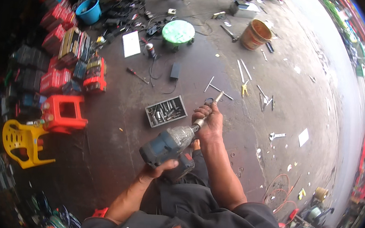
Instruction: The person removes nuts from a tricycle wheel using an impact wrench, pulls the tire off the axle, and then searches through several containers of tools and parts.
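My left hand [159,168] is closed on the handle of a blue and grey cordless impact wrench [165,145], which points up and to the right. At its nose sits a silver socket [199,122]. My right hand [210,124] wraps round a metal shaft [219,96] lined up with that socket, and a dark ring [209,100] shows beside its fingers. Whether the shaft is seated in the socket is hidden by the fingers. Left of my right hand, a grey tray [151,120] of loose sockets lies on the floor.
Ahead lie T-shaped wrenches [220,91], yellow-handled pliers [244,89] and an adjustable wrench [277,136]. Farther off stand a green round stool [178,31] and a rusty bucket [256,34]. A red stool [64,113] and a yellow chair [21,140] are at left, near stacked boxes [55,80].
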A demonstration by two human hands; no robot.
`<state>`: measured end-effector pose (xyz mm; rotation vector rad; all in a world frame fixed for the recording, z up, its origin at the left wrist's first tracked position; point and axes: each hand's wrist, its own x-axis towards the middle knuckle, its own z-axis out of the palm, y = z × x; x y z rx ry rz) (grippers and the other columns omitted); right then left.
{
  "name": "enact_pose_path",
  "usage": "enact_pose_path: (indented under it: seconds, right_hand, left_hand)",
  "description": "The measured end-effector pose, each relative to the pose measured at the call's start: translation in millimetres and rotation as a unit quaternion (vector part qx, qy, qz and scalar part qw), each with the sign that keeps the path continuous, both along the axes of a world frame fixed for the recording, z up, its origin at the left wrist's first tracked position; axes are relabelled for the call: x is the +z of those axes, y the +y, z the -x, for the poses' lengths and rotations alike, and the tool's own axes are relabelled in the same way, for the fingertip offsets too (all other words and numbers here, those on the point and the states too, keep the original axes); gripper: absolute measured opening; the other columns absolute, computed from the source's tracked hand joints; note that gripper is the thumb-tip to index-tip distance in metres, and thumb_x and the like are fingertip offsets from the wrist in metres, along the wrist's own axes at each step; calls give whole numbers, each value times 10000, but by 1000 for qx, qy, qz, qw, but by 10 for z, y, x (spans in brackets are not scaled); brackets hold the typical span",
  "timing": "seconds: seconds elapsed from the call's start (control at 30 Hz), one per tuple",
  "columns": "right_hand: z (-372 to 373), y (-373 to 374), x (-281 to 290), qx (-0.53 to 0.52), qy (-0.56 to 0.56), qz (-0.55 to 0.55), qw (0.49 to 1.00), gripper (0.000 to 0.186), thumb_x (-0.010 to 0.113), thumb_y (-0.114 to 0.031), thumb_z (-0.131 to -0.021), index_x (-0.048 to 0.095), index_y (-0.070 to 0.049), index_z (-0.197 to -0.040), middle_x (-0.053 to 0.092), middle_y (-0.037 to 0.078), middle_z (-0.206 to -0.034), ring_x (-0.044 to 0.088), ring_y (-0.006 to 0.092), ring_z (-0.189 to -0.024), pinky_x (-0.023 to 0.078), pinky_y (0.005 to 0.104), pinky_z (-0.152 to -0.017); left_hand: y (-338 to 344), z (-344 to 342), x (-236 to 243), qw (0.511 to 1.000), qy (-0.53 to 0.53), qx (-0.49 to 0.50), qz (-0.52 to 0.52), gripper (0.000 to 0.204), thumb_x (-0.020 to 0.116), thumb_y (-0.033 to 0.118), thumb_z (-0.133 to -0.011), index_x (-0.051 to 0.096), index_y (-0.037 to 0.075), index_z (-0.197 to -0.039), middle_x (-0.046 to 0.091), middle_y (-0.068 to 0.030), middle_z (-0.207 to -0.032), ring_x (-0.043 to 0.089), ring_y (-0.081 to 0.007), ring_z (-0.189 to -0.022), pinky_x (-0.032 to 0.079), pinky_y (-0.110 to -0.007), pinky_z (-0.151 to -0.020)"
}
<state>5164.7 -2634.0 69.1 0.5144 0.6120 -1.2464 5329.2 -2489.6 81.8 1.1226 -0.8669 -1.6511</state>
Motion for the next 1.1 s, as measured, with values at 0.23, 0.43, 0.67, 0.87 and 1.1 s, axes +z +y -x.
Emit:
enact_pose_path:
  seconds: [0.23, 0.43, 0.67, 0.87, 1.1]
  right_hand:
    - [1135, 747, 969, -105, 286, 17, 952, 317, 543, -403, -971, 434, -138, -835, 355, -23, -631, 357, 113, -515, 366, 288, -478]
    - [2385, 1279, 1164, -101, 282, 17, 954, 407, 580, -473, -932, 391, -201, -695, 293, -58, -526, 317, 94, -422, 318, 273, -424]
    - [4029, 1680, 1110, -265, 12, 273, 925, 465, 524, -416, -968, 346, -197, -599, 243, -70, -477, 282, 86, -393, 283, 258, -388]
    - [5265, 1598, 1578, -322, 118, 330, 879, 375, 509, -422, -981, 425, -174, -712, 304, -59, -536, 361, 97, -455, 390, 281, -460]
    - [6536, 1699, 1562, -311, 570, 149, 746, 566, 336, -517, -1014, 455, -30, -1276, 521, 94, -1231, 508, 201, -1121, 373, 377, -969]
  left_hand:
    - [-169, 706, 604, 811, -352, -190, 427, 373, 723, 118, -704, 631, 6, -1047, 608, -192, -1064, 630, -350, -957, 532, -391, -752]
    - [-44, 1813, 883, 734, -394, -233, 502, 498, 744, 195, -657, 609, 44, -1112, 520, -221, -1169, 598, -411, -941, 519, -452, -740]
    - [-69, 3567, 541, 777, -225, -331, 486, 429, 719, 101, -711, 612, 31, -1121, 626, -126, -1000, 597, -287, -967, 512, -360, -773]
    - [38, 4966, 702, 906, 111, -400, 87, 596, 714, 200, -751, 499, 13, -1275, 574, -69, -1123, 574, -143, -956, 503, -302, -780]
    - [-568, 6542, 1066, 870, 228, -430, 77, 676, 779, 218, -660, 511, -33, -1228, 493, -206, -1266, 571, -272, -1033, 558, -341, -764]
